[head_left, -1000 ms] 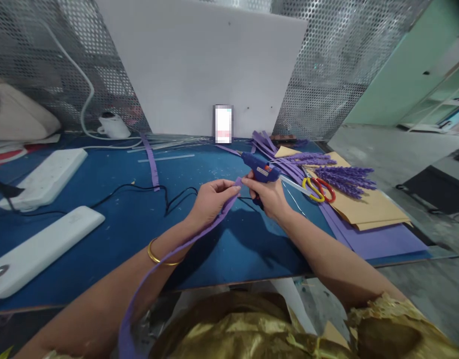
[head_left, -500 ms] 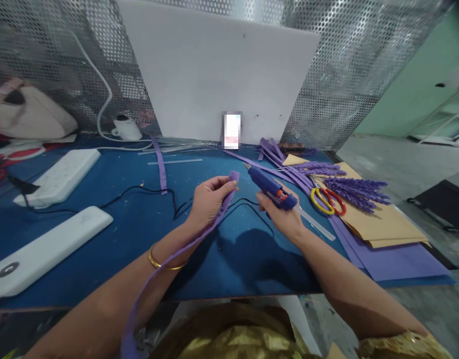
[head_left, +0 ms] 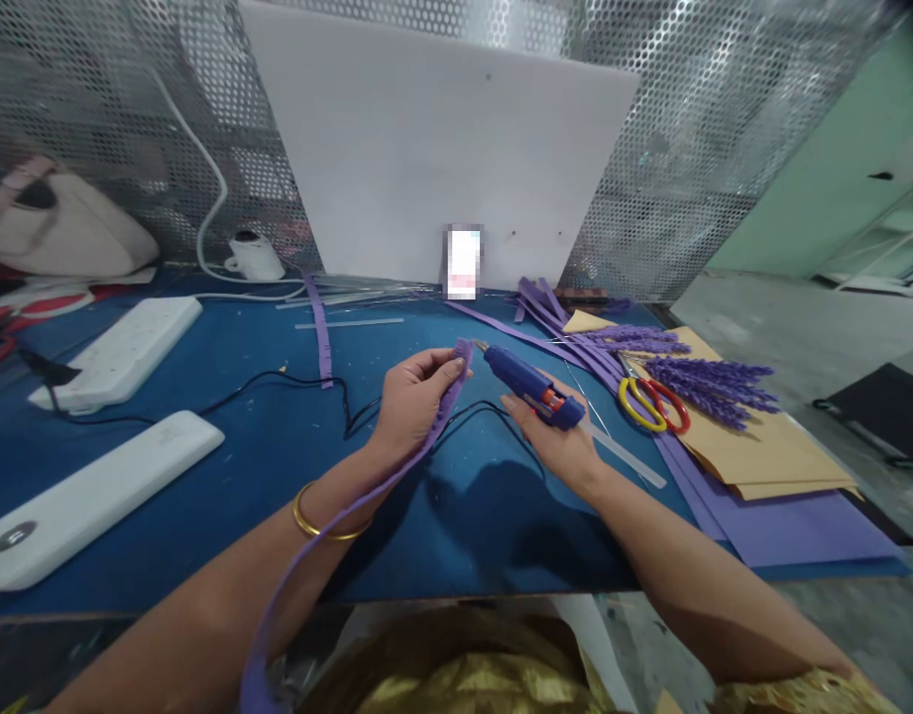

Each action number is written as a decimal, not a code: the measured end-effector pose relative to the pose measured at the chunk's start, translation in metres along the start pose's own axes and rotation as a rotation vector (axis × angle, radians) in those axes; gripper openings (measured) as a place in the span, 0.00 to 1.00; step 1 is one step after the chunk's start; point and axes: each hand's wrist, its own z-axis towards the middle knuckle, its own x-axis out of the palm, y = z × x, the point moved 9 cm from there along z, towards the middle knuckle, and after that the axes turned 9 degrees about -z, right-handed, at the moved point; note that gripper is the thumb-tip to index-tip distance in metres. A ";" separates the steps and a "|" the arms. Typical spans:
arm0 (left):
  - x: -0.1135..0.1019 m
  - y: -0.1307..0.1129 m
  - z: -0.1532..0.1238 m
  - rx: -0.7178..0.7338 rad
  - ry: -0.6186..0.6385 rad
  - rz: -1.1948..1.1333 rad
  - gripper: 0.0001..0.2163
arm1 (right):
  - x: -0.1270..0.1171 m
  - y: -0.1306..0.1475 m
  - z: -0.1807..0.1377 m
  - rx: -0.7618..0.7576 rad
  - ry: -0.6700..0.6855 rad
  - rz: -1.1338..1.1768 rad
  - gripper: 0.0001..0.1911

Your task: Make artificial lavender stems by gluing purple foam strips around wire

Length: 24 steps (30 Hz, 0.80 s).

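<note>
The blue table (head_left: 240, 436) spreads under both my hands, and the white board (head_left: 441, 159) leans up against the mesh beyond them. Out past my right hand (head_left: 556, 441) lie the purple sheets (head_left: 790, 526), with brown paper (head_left: 775, 451) on top of them. Well off to the left of my left hand (head_left: 415, 397) sit two white power strips (head_left: 91, 501), one nearer me and one farther back.

My left hand is closed on the purple strip (head_left: 407, 466): thumb and fingertips pinch its top end, raised above the table, and the rest of it trails down along my forearm and off the table's near edge. My right hand is wrapped around the glue gun (head_left: 526, 382), gripping its handle. The nozzle points left, just beside the pinched end of the strip; I cannot tell whether it touches. A clear glue stick (head_left: 624, 454) juts out of the back of the gun, away from my left hand.

The lavender sprigs (head_left: 713, 387) rest on the brown paper to the right of my grip, and the scissors (head_left: 653, 405) lie between them and the gun. A gold bangle (head_left: 314, 521) circles my left wrist, touching the strip.
</note>
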 end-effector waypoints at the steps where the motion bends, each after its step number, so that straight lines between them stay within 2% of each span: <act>1: 0.000 -0.001 0.000 0.006 -0.002 0.002 0.10 | 0.000 0.000 0.000 0.000 0.002 0.000 0.20; 9: 0.001 -0.007 -0.001 0.043 -0.012 0.039 0.10 | -0.001 0.004 -0.001 -0.027 -0.010 -0.048 0.18; 24: -0.001 -0.008 -0.001 0.062 -0.020 0.072 0.10 | -0.001 0.001 0.000 0.019 -0.007 -0.069 0.18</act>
